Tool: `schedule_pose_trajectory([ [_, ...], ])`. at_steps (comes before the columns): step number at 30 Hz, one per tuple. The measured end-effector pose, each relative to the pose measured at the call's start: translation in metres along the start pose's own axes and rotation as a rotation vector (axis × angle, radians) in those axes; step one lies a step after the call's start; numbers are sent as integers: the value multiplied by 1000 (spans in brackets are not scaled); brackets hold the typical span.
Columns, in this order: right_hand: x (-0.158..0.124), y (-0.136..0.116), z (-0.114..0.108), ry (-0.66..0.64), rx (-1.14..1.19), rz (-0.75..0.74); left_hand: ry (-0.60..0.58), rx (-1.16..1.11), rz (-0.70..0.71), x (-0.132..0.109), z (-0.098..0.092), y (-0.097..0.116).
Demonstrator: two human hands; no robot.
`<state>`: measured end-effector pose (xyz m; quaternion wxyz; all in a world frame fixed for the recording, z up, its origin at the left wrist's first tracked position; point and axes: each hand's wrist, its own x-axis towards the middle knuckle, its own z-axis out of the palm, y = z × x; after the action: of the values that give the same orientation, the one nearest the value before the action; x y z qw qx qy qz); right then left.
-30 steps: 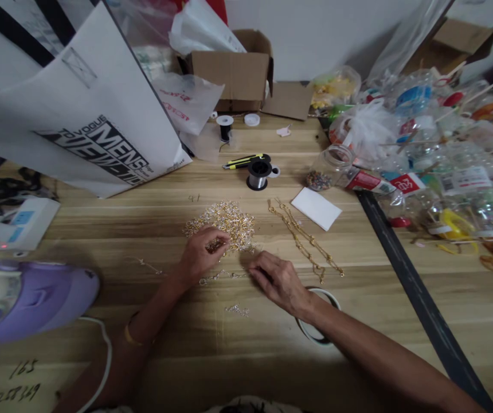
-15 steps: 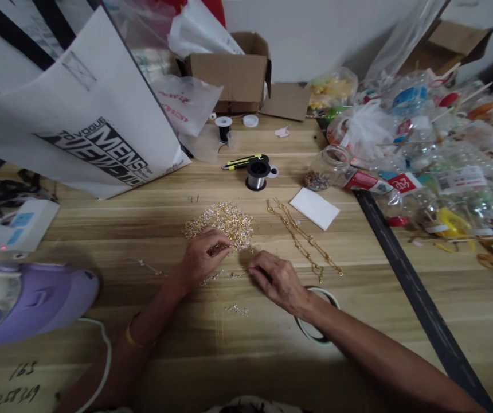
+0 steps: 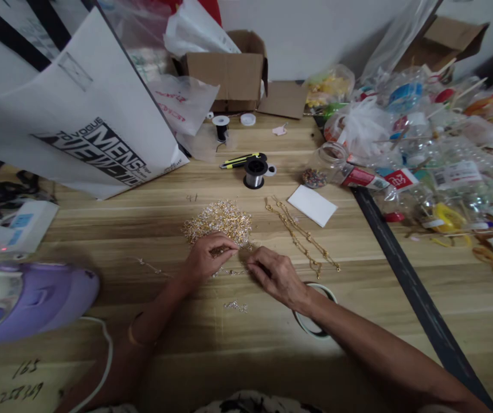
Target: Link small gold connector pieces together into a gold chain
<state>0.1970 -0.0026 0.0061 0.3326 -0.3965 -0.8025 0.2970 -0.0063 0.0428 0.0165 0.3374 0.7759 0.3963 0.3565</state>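
My left hand is closed in a pinch at the near edge of a pile of small gold and silver links. What its fingertips hold is too small to make out. Just to the right, my right hand has its thumb and forefinger pressed together at the end of a thin beaded chain. That chain runs left and passes behind the left hand. A few loose silver pieces lie nearer me. Two gold chains stretch across the table beyond the right hand.
A roll of tape sits under my right forearm. Farther back are a wire spool, a yellow-black cutter, a white card and a bead jar. A purple iron-like appliance stands left; plastic bottles crowd the right.
My left hand has shifted slightly right, its fingertips closer to my right hand. The right hand keeps its pinch in nearly the same place. The view has moved a little.
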Motion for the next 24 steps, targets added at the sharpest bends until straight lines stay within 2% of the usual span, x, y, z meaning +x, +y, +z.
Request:
schedule_pose_trajectory([
  [4, 1, -1, -1, 7, 1, -2, -34, -55, -48, -1, 0, 2],
  [9, 1, -1, -1, 13, 0, 6, -145, -35, -88, 0, -5, 8],
  [17, 1, 1, -1, 16, 12, 10, -461, 229, 78, 1, -17, 14],
  [24, 0, 0, -2, 14, 19, 8, -601, 385, 98, -5, -13, 22],
])
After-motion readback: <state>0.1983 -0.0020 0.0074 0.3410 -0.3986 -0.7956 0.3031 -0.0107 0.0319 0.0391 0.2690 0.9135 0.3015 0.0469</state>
